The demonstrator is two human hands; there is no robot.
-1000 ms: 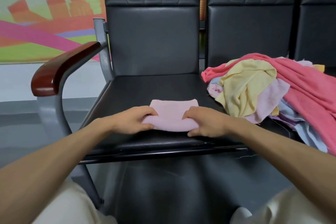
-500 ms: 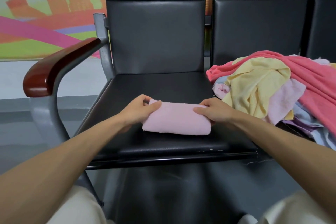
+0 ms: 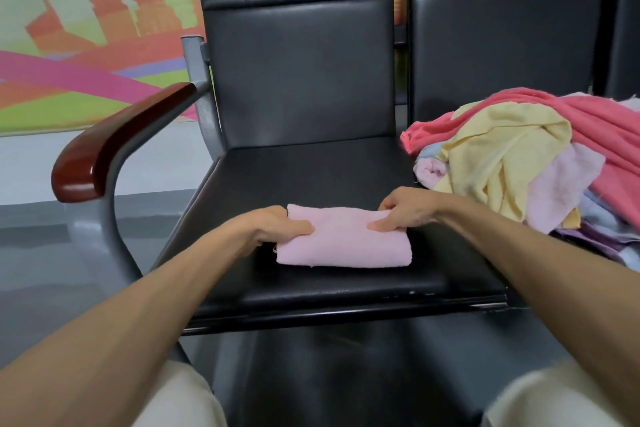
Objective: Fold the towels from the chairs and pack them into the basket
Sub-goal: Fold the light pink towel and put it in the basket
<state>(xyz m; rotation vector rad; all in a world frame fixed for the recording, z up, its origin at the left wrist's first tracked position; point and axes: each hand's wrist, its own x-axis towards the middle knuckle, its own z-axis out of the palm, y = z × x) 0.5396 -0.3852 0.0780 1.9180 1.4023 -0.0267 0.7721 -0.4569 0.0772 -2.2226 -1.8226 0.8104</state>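
Hands barely budged: left hand (image 3: 273, 228) and right hand (image 3: 406, 210) each keep a pinching grip on the folded pink towel (image 3: 346, 246), centre frame on the chair seat (image 3: 311, 173); towel pile (image 3: 502, 156) at right.

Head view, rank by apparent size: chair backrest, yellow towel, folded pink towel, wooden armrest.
1. chair backrest
2. yellow towel, partly covered
3. folded pink towel and wooden armrest: look alike, not ranked
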